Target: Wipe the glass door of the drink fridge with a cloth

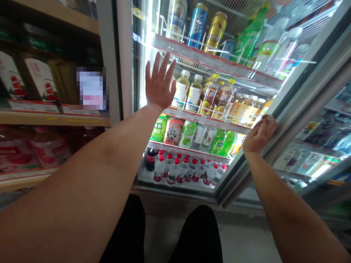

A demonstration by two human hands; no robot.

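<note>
My left hand (160, 86) is raised with its fingers spread, in front of the lit drinks fridge. Whether its palm touches glass I cannot tell. White-capped bottles (181, 87) and yellow-capped bottles of brown drink (210, 93) stand just right of it on the middle shelf. My right hand (260, 135) is at the edge of the fridge door frame (238, 168), its fingers bent round that edge and partly hidden. A long metal bar (285, 140) runs slantwise beside this hand.
Cans (197, 23) and green bottles (251, 34) fill the upper shelf. Red-capped water bottles (173, 171) stand at the bottom. Wooden shelves (55, 119) with large bottles (38, 76) are on the left. Another chilled cabinet (309, 157) stands right. My knees (203, 226) are below.
</note>
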